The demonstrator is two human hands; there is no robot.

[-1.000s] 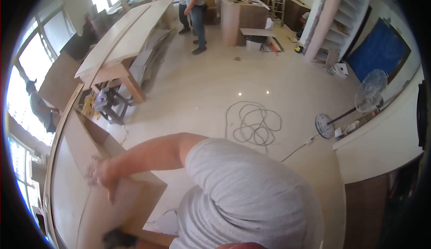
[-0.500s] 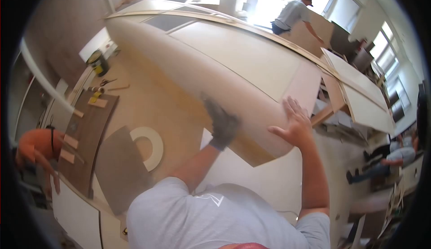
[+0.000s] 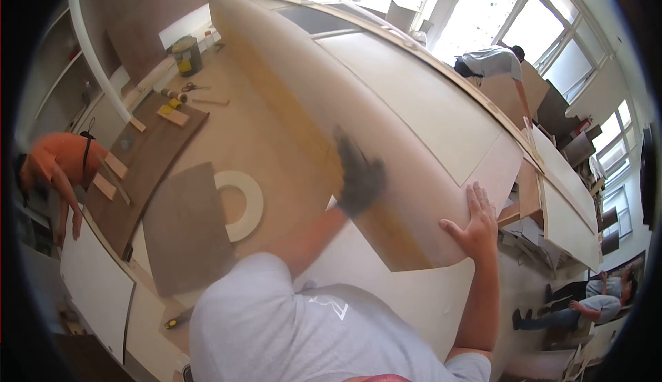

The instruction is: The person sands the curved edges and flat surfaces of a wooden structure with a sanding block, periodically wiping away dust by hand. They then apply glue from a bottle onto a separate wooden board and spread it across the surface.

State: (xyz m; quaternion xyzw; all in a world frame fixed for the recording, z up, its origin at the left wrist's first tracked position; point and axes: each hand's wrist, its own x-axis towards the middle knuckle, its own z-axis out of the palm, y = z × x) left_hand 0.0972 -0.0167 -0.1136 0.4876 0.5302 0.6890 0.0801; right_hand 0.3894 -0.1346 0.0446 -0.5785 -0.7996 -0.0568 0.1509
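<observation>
A long panel with a pale, rounded edge runs from the upper left to the lower centre, with a yellowish strip along its lower side. My left hand, in a dark grey glove, presses on the rounded edge near that strip; its fingers look extended and slightly blurred. Bare and spread, my right hand lies flat on the panel near its right end. No tool shows in either hand.
On the left are a brown board, a pale ring, a grey-brown sheet, a can and scissors. A person in orange bends at far left. Another leans behind the panel; more people are at right.
The view has shifted, so the panel appears lower and further right. My left hand remains on the rounded edge, my right hand on the panel. The person behind the panel bends lower.
</observation>
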